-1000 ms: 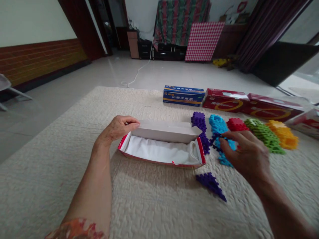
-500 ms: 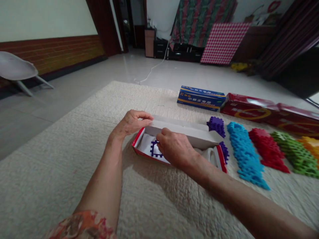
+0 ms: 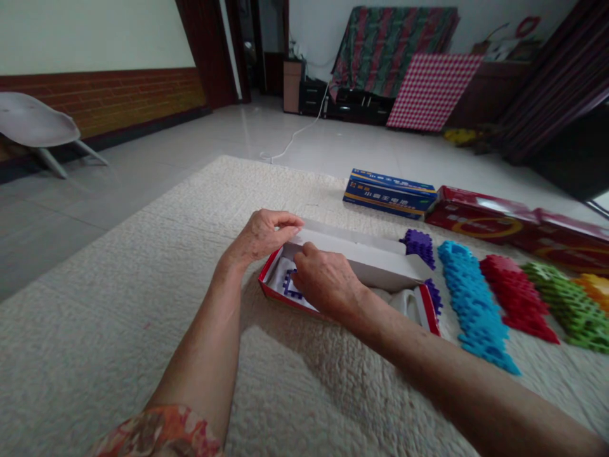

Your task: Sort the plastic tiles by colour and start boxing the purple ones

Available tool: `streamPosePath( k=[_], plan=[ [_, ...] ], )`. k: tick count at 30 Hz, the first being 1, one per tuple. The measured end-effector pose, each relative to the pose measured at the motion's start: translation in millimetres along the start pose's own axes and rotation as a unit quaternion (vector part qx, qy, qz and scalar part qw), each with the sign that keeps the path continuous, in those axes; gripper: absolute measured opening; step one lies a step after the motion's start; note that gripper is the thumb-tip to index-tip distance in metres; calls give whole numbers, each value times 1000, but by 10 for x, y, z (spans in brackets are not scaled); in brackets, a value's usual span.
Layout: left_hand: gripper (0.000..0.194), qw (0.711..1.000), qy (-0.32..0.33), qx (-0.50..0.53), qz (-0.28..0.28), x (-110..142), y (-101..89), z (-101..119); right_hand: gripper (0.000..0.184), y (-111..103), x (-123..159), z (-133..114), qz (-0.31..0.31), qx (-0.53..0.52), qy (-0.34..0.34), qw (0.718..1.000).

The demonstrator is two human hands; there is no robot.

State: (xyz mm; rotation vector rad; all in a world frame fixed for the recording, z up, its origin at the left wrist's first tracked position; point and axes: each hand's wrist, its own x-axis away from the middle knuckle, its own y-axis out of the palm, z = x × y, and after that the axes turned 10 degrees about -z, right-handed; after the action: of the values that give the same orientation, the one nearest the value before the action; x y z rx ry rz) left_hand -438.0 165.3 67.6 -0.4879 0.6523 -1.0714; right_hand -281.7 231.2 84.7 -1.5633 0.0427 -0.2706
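On the mat stands a red cardboard box (image 3: 430, 311) with its white lid (image 3: 366, 254) raised at the back. My left hand (image 3: 265, 236) pinches the lid's edge near the left corner, thumb against fingertips. My right hand (image 3: 328, 279) reaches down into the box, fingers closed on a purple toothed square frame (image 3: 287, 285), a plastic interlocking piece. Part of that frame is hidden behind the fingers. White paper or plastic lies under it, and a pale moulded object (image 3: 404, 303) shows at the box's right end.
Rows of interlocking pieces lie to the right: purple (image 3: 419, 246), light blue (image 3: 476, 304), red (image 3: 518, 295), green (image 3: 566, 304) and orange (image 3: 594, 289). Behind them stand a blue box (image 3: 390, 195) and two dark red boxes (image 3: 480, 216). A pale chair (image 3: 38, 124) is far left.
My right hand has lowered the purple frame a little deeper into the box. My left hand keeps its hold on the lid. The whole view has shifted slightly.
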Motion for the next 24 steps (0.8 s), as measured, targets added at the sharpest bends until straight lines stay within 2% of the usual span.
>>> streamPosePath(
  k=[3, 5, 8, 10, 12, 15, 18, 20, 24],
  plan=[
    [20, 1000, 7, -11, -2, -4, -6, 77, 22, -134, 185, 93, 58, -26, 23, 998],
    [21, 1000, 19, -20, -8, -1, -6, 163, 22, -217, 382, 240, 117, -57, 46, 990],
    [21, 997, 51, -52, -28, 13, 23, 308, 20, -223, 741, 598, 234, -113, 77, 963],
    [21, 992, 75, -87, -43, 23, 80, 397, 18, -118, 997, 885, 288, -132, 118, 941],
    [22, 987, 100, -114, -53, 31, 172, 486, 18, 55, 1245, 1150, 296, -138, 187, 927],
    [22, 978, 145, -123, -81, 70, 344, 656, 18, 342, 1538, 1398, 250, -160, 250, 922],
    [22, 965, 183, -116, -147, 183, 470, 849, 19, 541, 1682, 1441, 215, -188, 258, 923],
    [25, 957, 181, -113, -195, 297, 494, 937, 21, 602, 1716, 1410, 216, -197, 250, 923],
    [29, 945, 157, -137, -251, 538, 450, 932, 22, 617, 1743, 1365, 231, -204, 238, 921]
  ],
)
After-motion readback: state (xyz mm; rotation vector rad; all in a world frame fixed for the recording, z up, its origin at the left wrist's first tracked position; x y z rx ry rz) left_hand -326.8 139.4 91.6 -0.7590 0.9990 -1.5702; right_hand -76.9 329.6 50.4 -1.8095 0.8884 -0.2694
